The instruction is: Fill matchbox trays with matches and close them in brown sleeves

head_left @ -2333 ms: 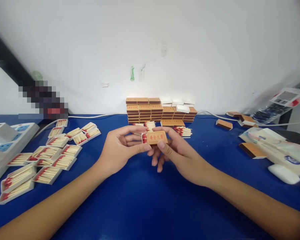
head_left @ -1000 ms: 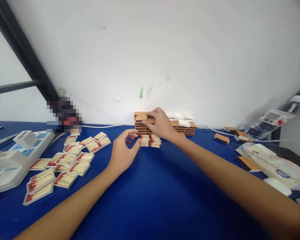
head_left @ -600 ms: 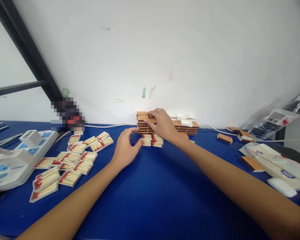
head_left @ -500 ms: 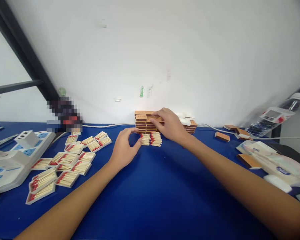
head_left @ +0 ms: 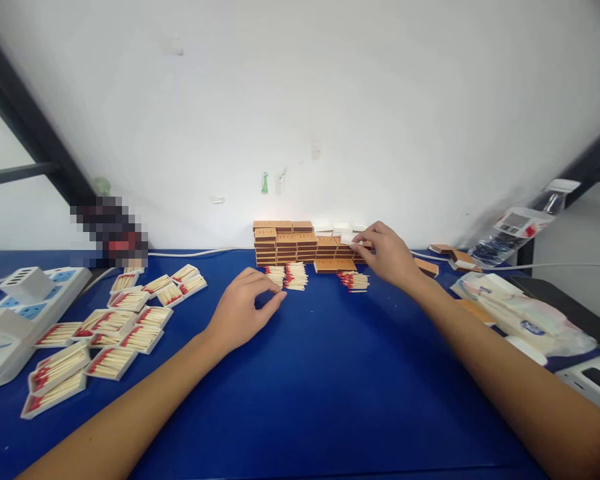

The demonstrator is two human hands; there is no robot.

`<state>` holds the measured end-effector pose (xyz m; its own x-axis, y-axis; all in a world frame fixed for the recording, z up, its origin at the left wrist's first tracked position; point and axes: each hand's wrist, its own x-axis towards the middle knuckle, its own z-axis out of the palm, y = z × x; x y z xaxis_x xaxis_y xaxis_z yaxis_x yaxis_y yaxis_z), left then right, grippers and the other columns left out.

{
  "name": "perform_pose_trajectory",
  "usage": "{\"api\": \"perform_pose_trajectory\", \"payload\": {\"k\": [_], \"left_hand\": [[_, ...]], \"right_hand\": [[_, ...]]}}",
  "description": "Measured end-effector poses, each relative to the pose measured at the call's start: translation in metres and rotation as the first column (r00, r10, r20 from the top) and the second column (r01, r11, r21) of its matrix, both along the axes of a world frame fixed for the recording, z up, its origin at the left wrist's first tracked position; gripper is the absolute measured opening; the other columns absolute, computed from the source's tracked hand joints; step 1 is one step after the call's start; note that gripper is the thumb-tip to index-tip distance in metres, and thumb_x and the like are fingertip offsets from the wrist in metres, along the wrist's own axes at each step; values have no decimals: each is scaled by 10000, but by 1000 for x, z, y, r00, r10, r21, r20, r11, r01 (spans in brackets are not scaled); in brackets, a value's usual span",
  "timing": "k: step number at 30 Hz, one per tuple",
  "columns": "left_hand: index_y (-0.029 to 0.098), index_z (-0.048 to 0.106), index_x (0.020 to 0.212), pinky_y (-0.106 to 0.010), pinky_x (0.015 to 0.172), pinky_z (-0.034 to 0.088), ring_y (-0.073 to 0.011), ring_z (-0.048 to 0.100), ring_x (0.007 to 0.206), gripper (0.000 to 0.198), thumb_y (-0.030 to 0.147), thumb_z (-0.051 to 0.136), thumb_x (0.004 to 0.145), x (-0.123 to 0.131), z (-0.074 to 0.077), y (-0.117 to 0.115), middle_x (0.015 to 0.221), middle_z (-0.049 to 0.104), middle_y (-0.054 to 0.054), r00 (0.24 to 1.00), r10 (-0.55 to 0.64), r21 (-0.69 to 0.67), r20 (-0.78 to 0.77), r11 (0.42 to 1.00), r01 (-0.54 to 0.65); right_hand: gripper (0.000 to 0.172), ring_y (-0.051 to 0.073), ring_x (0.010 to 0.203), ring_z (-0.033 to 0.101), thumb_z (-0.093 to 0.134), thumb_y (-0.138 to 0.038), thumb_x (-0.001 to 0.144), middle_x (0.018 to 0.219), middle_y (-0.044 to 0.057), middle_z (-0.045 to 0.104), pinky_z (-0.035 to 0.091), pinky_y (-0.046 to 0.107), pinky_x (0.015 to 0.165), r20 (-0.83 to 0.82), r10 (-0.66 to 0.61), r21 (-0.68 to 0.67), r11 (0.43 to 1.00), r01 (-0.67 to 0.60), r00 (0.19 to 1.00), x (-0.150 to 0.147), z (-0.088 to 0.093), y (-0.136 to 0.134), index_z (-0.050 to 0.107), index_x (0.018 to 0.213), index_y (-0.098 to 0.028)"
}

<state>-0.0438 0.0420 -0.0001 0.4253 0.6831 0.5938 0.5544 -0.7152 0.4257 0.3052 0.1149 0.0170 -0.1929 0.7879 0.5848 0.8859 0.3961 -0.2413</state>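
My right hand [head_left: 390, 257] pinches the edge of a white matchbox tray [head_left: 347, 237] at the right part of the stack of brown matchboxes [head_left: 295, 248]. Other white trays [head_left: 343, 227] lie on top of that stack. My left hand [head_left: 245, 305] is just above the blue table, fingers curved, thumb a little apart, holding nothing. Beside its fingertips is a pile of loose red-tipped matches [head_left: 296, 276] in front of the stack. A second pile of matches [head_left: 355, 281] lies below my right hand.
Several trays filled with matches [head_left: 113, 361] spread over the left side, near a white power strip [head_left: 40, 303]. To the right are loose matchboxes [head_left: 464, 260], a plastic bottle [head_left: 523, 223] and a tissue pack [head_left: 525, 317]. A white wall [head_left: 300, 120] rises behind.
My right hand has moved right, from the stack's middle to the white trays. My left hand has drawn down from the stack, its thumb and fingers closer together. The view has shifted right.
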Motion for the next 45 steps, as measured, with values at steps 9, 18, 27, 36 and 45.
{"api": "perform_pose_trajectory", "payload": {"k": [9, 18, 27, 36, 45], "left_hand": [[217, 714, 1242, -465, 1009, 539, -285, 627, 1141, 452, 495, 780, 892, 3, 1, -11, 1182, 725, -96, 988, -76, -98, -134, 993, 63], [250, 774, 1095, -461, 1005, 538, -269, 631, 1106, 240, 367, 789, 886, 8, 0, -16, 1159, 697, -83, 961, -189, -175, -204, 972, 154], [249, 756, 1098, -460, 997, 538, -271, 633, 1092, 236, 362, 774, 892, 9, 3, -18, 1153, 702, -83, 957, -192, -162, -217, 974, 159], [238, 752, 1109, -442, 986, 540, -263, 639, 1085, 236, 355, 762, 903, 7, 4, -17, 1139, 711, -80, 956, -197, -137, -216, 976, 170], [215, 753, 1131, -427, 979, 540, -254, 627, 1093, 267, 379, 748, 920, 6, 2, -16, 1151, 700, -84, 952, -194, -147, -237, 976, 163]], "right_hand": [[189, 196, 799, 603, 651, -396, 993, 944, 56, 653, 475, 342, 725, -128, 453, -410, 786, -463, 882, -64, 15, -87, 764, 951, -251], [258, 231, 782, 634, 663, -475, 937, 908, 84, 725, 459, 352, 688, 2, 256, -370, 898, -237, 967, -22, 22, -62, 772, 941, -242], [371, 231, 730, 644, 726, -583, 844, 839, 81, 745, 441, 326, 635, 108, 161, -488, 869, -89, 981, 10, 5, -34, 754, 873, -214], [343, 227, 761, 641, 745, -540, 858, 884, 76, 747, 439, 317, 641, 48, 177, -533, 837, -125, 983, 8, 4, -38, 717, 937, -207], [343, 218, 744, 632, 718, -554, 888, 846, 71, 750, 418, 316, 645, 63, 192, -554, 823, -126, 979, 6, 4, -38, 750, 891, -213]]}}
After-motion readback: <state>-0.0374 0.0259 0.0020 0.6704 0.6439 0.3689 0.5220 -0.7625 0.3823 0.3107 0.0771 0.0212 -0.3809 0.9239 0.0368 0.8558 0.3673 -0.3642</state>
